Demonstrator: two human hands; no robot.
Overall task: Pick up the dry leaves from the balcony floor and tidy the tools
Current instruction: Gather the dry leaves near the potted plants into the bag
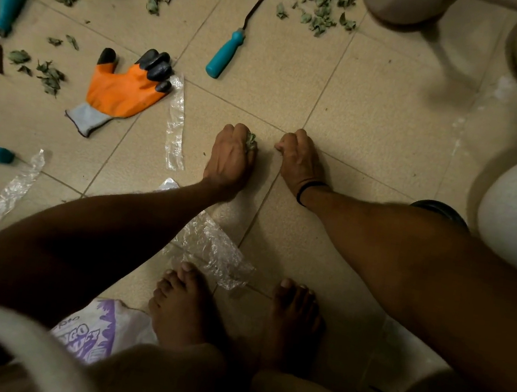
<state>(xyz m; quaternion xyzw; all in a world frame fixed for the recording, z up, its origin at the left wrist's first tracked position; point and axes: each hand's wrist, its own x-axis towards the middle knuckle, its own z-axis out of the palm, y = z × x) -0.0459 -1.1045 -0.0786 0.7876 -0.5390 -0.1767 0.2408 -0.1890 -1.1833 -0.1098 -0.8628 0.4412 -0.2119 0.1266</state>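
Barely begun, I judge: the left hand (230, 158) clutches a small wad of dry green leaves (251, 140), the right hand (300, 160) curls against the beige tiled floor (363, 111), contents unclear, while scattered leaf piles (322, 4), a teal-handled forked weeder (230, 49) and a teal-handled rake (4, 13) lie uncollected.

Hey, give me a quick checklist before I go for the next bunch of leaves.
1. Left hand grips gathered leaves: ok.
2. Right hand free: cannot tell, palm hidden.
3. Floor cleared: not ok, leaf clusters lie near the weeder and hand rake.
4. Tools tidied: not ok, orange glove also loose.
5. Printed bag within reach: ok, beside the feet.
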